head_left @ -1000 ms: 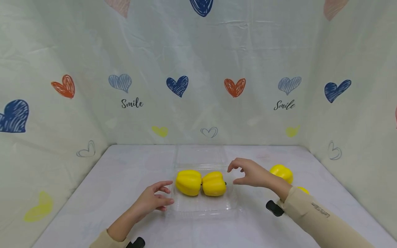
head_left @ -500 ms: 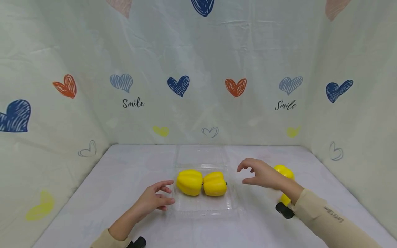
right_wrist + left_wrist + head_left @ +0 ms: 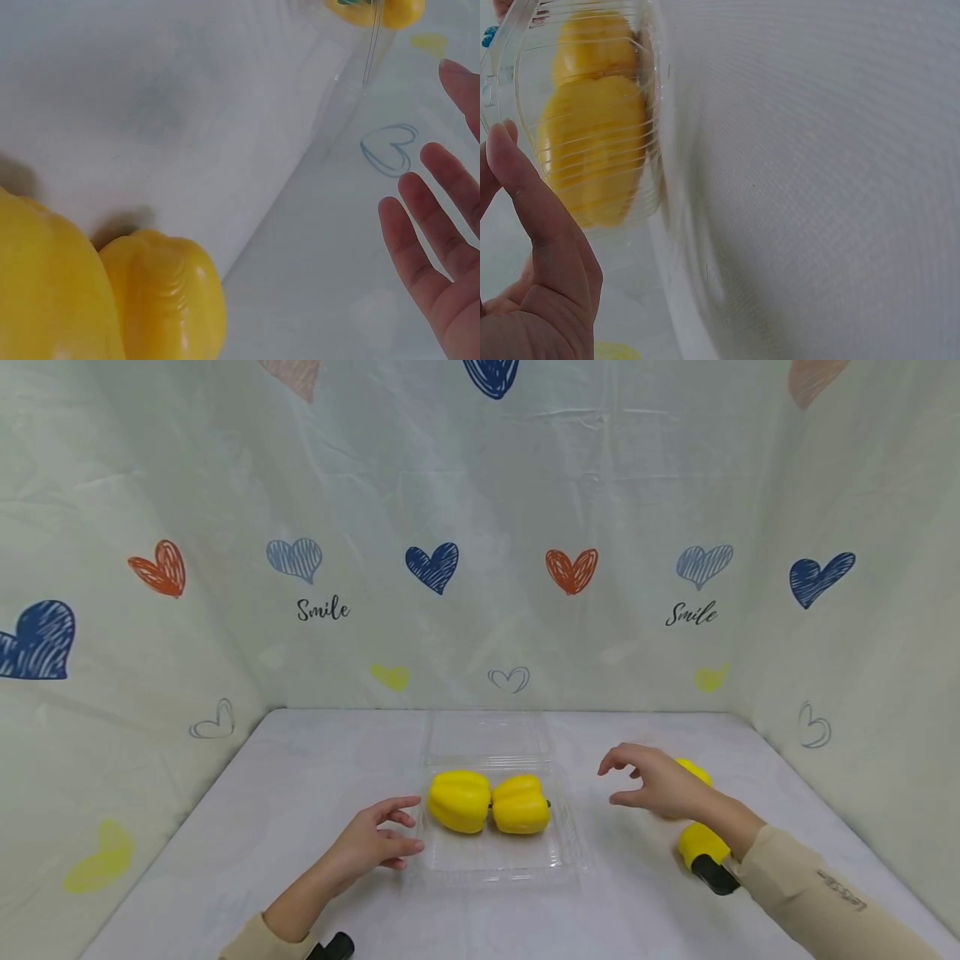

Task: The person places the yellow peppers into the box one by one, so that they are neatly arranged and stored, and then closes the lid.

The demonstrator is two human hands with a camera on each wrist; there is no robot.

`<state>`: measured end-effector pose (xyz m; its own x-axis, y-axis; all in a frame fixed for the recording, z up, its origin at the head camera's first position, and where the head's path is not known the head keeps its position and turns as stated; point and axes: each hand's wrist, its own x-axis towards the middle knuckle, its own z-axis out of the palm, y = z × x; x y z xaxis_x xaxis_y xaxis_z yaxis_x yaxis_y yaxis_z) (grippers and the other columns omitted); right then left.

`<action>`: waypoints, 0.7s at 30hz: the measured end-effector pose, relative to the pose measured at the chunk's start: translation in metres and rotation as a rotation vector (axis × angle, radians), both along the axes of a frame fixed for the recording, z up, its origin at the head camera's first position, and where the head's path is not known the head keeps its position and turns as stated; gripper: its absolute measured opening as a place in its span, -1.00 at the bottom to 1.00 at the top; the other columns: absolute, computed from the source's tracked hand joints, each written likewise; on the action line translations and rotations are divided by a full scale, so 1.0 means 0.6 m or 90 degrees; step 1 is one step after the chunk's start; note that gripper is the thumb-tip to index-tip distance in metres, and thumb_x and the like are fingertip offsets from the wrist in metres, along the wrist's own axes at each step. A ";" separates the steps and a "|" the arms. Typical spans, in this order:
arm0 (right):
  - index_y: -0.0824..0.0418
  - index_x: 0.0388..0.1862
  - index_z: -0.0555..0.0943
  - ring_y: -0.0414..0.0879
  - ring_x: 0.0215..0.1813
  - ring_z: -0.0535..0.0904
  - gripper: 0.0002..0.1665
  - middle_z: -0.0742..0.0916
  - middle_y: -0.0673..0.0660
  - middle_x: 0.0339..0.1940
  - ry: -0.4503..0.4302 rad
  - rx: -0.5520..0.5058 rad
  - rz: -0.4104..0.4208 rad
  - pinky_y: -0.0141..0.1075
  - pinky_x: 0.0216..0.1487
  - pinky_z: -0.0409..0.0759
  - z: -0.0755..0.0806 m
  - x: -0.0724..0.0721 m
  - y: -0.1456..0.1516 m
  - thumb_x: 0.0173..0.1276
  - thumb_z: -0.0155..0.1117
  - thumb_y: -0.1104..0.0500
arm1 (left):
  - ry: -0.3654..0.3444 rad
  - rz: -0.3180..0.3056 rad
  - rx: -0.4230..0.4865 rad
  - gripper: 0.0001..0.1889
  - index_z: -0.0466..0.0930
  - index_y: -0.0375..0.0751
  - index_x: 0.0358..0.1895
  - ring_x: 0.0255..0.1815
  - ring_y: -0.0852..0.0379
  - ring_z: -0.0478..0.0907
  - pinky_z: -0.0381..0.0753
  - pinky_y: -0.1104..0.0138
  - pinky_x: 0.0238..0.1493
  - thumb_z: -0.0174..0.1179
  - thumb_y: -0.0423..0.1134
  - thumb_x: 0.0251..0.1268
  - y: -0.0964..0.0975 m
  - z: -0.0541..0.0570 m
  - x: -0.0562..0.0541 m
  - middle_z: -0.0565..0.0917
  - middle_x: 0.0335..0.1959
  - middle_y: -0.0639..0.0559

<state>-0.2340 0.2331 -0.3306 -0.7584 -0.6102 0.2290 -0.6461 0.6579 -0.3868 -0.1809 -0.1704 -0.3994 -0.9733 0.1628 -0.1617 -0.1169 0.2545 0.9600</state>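
A clear plastic clamshell box (image 3: 487, 857) lies on the table with its lid (image 3: 487, 735) folded back. Two yellow bell peppers sit inside it, a left one (image 3: 459, 802) and a right one (image 3: 520, 804). My left hand (image 3: 367, 842) is at the box's left rim, thumb and forefinger spread apart; in the left wrist view, its fingertips (image 3: 502, 146) are right by the clear edge. To the box's right, my right hand (image 3: 660, 783) is over the table, fingers loosely bent and nothing between them. Two more yellow bell peppers, a near one (image 3: 699, 843) and a far one (image 3: 696, 770), are partly hidden by that arm.
A white-covered table (image 3: 337, 752) carries everything. Behind and beside it hangs a pale curtain (image 3: 495, 485) printed with hearts and "Smile". Black wrist cameras are strapped under both sleeves, the right one (image 3: 714, 875) overlapping the near pepper in the head view.
My right hand has moved right, away from the box and toward the loose peppers, its fingers staying parted. The left hand and the box with its peppers have stayed in place.
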 end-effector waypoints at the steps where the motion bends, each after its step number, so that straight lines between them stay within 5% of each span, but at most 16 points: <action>1: 0.07 -0.20 0.56 -0.09 -0.15 0.45 -0.64 0.58 -0.14 -0.23 0.010 -0.004 0.001 -0.16 -0.17 0.58 0.000 0.001 0.003 0.03 0.47 0.27 | 0.000 0.000 0.000 -0.30 0.32 -0.25 0.29 -0.48 0.06 0.49 0.65 0.22 -0.36 0.40 -0.34 0.00 0.000 0.000 0.000 0.42 -0.09 -0.16; 6: 0.09 -0.22 0.56 -0.09 -0.18 0.45 -0.64 0.58 -0.12 -0.25 0.042 -0.014 0.011 -0.18 -0.22 0.58 0.001 0.006 0.019 0.01 0.49 0.26 | 0.002 0.000 0.000 -0.30 0.32 -0.25 0.29 -0.48 0.07 0.49 0.65 0.22 -0.36 0.40 -0.34 0.00 -0.001 0.000 0.001 0.42 -0.09 -0.16; 21: 0.09 -0.19 0.56 0.05 -0.13 0.47 -0.68 0.58 -0.12 -0.22 -0.010 -0.015 -0.042 -0.09 -0.14 0.58 -0.008 0.023 0.066 0.08 0.45 0.22 | 0.000 0.007 -0.005 -0.30 0.33 -0.24 0.28 -0.47 0.06 0.49 0.65 0.22 -0.36 0.40 -0.34 -0.01 0.001 0.001 0.001 0.43 -0.10 -0.15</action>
